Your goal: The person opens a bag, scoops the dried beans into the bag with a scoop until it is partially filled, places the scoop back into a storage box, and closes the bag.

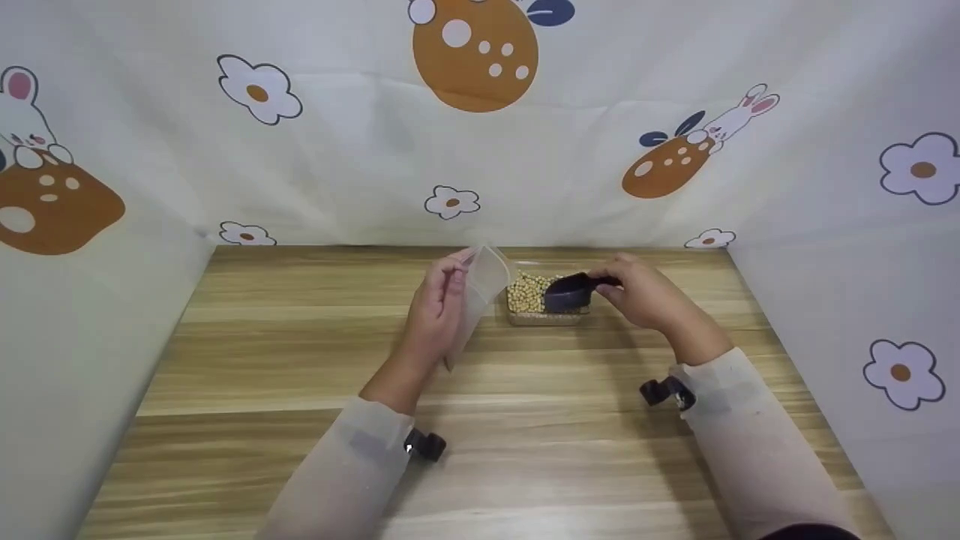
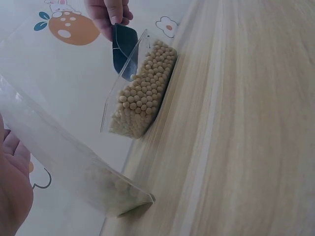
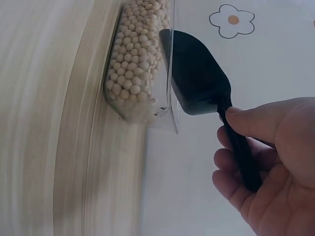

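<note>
My right hand (image 1: 637, 292) grips a black scoop (image 3: 197, 73) by its handle, thumb along the top and fingers curled underneath. The scoop's blade dips over the rim of a clear plastic box (image 1: 546, 319) filled with round, pale yellow beans (image 2: 145, 93). To the left, my left hand (image 1: 437, 307) holds a translucent plastic bag (image 1: 487, 274) near its top, the mouth spread toward the box. Some beans lie in the bottom of the bag (image 2: 115, 189), which hangs down close to the table in the left wrist view.
Box and bag are near the back edge of a wood-grain table (image 1: 525, 435). A pale curtain (image 1: 360, 150) printed with flowers, rabbits and orange fruit shapes encloses the table at the back and both sides. Small black cameras (image 1: 426, 445) sit on both wrists.
</note>
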`<state>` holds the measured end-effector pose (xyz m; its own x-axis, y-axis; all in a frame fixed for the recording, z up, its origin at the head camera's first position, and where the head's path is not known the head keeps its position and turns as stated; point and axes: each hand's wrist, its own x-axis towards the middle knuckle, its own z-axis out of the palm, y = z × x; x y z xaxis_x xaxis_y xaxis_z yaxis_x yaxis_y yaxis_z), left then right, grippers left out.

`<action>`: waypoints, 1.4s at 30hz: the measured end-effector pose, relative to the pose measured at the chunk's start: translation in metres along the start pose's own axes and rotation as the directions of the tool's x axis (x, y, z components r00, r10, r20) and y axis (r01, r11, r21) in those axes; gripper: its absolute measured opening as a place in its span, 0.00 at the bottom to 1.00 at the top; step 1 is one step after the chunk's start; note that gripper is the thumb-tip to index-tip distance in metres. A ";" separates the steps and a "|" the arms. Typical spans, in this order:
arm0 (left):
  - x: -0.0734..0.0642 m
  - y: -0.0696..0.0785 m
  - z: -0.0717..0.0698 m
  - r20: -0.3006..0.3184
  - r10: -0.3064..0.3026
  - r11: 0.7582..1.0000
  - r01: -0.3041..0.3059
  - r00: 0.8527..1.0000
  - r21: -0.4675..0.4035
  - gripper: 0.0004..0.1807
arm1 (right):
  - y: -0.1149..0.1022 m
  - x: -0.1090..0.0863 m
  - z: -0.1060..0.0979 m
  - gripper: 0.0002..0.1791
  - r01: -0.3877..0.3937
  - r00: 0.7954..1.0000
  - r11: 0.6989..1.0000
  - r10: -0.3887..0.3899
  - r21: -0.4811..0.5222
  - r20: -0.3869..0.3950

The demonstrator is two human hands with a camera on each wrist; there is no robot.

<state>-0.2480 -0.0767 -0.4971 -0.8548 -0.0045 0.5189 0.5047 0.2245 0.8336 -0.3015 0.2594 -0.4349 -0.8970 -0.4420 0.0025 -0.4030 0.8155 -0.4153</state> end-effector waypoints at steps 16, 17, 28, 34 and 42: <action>0.000 0.001 0.001 0.003 -0.012 1.000 0.012 1.000 0.001 0.09 | -0.012 0.011 0.012 0.16 0.008 1.000 0.996 -0.006 -0.090 0.030; 0.000 0.001 0.000 0.002 -0.014 1.000 0.014 1.000 0.001 0.09 | -0.013 0.012 0.013 0.16 0.013 0.999 0.995 -0.010 -0.100 0.033; 0.000 0.002 0.001 0.009 -0.017 1.000 0.017 1.000 0.005 0.08 | -0.007 0.016 0.023 0.15 0.058 0.998 0.993 -0.055 -0.100 0.028; 0.000 0.003 0.001 0.026 -0.024 0.999 0.025 0.999 -0.020 0.08 | 0.001 0.016 0.029 0.16 0.056 0.998 0.998 -0.056 -0.028 0.010; 0.000 0.001 0.002 0.012 -0.008 1.000 0.008 1.000 -0.015 0.07 | 0.002 0.019 0.039 0.15 0.058 0.998 0.998 -0.058 0.033 0.004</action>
<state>-0.2474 -0.0747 -0.4970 -0.8604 0.0052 0.5096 0.4992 0.2096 0.8407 -0.3127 0.2384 -0.4710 -0.8715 -0.4899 0.0227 -0.4477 0.7759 -0.4444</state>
